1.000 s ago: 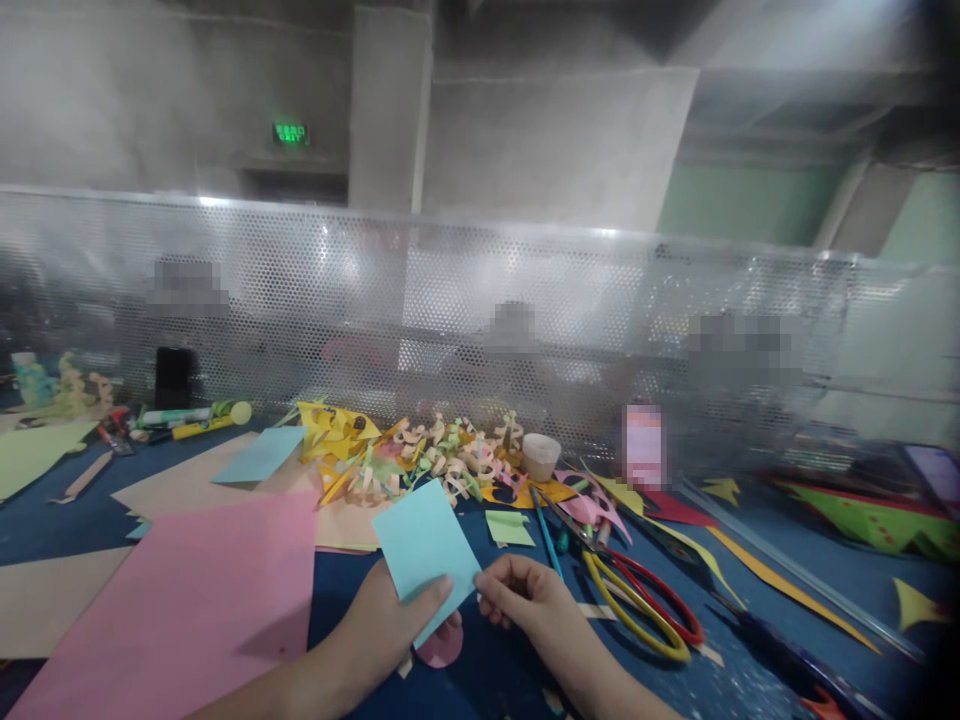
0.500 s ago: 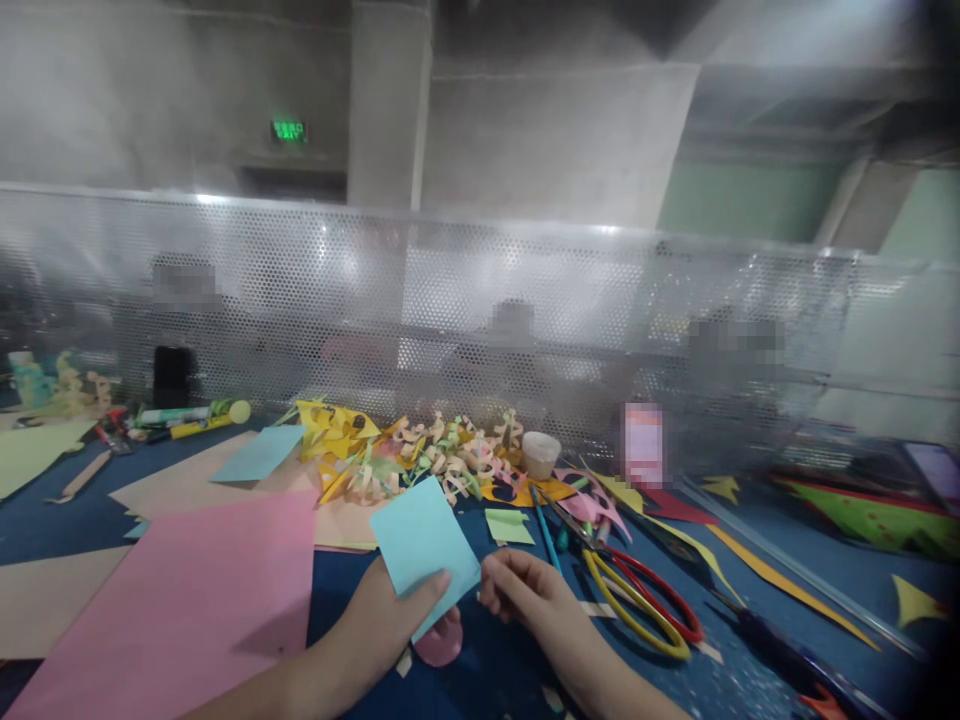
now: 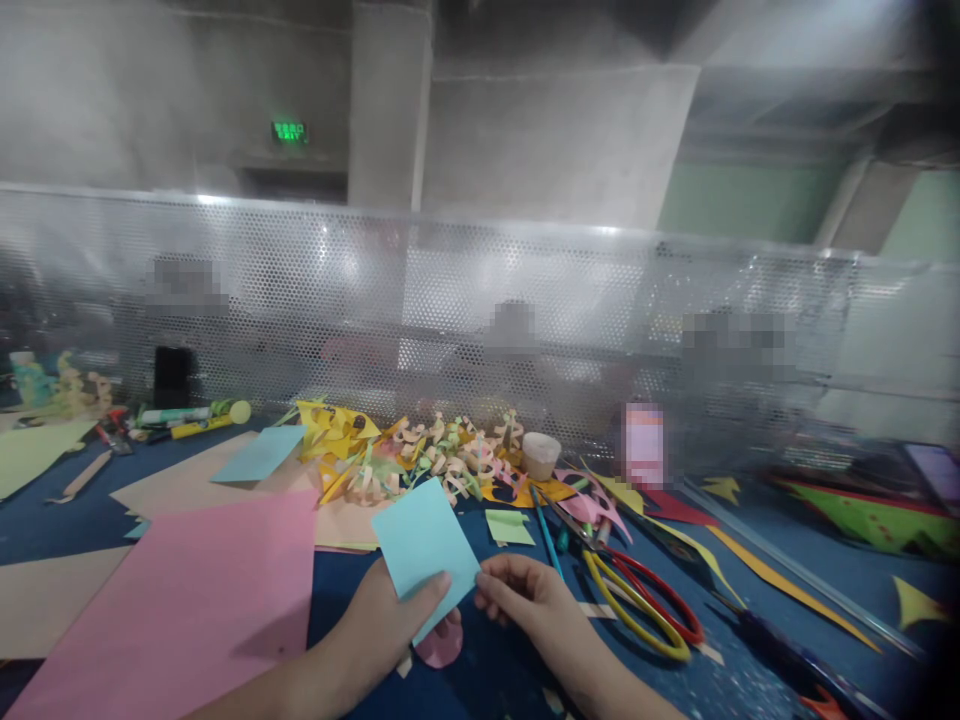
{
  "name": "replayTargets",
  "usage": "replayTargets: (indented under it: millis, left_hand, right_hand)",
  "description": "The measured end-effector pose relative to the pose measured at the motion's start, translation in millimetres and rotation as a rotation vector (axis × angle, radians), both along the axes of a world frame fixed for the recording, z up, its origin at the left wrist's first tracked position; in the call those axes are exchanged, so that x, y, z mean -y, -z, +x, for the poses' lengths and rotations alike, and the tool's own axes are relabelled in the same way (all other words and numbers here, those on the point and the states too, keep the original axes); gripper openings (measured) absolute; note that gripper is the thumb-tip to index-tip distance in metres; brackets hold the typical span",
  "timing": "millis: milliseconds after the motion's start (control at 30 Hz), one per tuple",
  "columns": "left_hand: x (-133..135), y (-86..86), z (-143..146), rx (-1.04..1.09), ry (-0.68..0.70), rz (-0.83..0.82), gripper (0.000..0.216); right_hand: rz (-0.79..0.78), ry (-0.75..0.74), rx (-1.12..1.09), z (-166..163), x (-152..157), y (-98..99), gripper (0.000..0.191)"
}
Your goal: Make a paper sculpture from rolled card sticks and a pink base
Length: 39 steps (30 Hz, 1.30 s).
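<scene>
A square sheet of light blue paper (image 3: 426, 540) is gripped in my left hand (image 3: 390, 615), thumb on top and fingers behind it. My right hand (image 3: 536, 600) is closed, with thumb and forefinger pinched at the sheet's right corner. Under my left fingers a round pink paper piece (image 3: 439, 652) shows in part; whether they touch it I cannot tell. A small light green paper pad (image 3: 510, 527) lies just beyond my right hand. To that hand's right rest scissors (image 3: 637, 605) with one yellow and one red handle loop.
Curled paper strips (image 3: 450, 450) are heaped at the back by a small white cup (image 3: 540, 455). A large pink sheet (image 3: 202, 590) covers the left front. A dark-handled tool (image 3: 799, 650) lies right. Behind stands a perforated metal screen (image 3: 480, 260).
My right hand has shifted slightly left, its fingertips closer against the corner of the blue paper. The blue paper has barely moved in my left hand.
</scene>
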<state>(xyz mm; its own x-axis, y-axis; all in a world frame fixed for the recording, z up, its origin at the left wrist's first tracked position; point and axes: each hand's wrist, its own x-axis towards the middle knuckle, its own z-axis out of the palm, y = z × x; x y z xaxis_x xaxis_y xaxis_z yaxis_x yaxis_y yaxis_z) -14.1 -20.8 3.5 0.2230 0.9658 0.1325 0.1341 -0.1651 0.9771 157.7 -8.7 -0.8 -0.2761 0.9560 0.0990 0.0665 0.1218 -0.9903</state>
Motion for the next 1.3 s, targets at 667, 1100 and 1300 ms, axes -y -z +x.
replayTargets:
  millis: [667, 1100, 1300]
  left_hand:
    - [8.4, -9.2, 2.0, -0.012, 0.021, -0.042, 0.032]
    - [6.5, -7.9, 1.8, -0.024, 0.000, -0.029, 0.035]
    - [3.2, -6.5, 1.7, 0.059, -0.007, -0.010, 0.035]
  right_hand:
    - [-0.021, 0.015, -0.009, -1.0, 2.5, -1.3, 0.039]
    - [-0.003, -0.028, -0.018, -2.2, 2.5, -3.7, 0.038]
    - [-0.014, -0.039, -0.036, -2.0, 2.7, -4.7, 0.038]
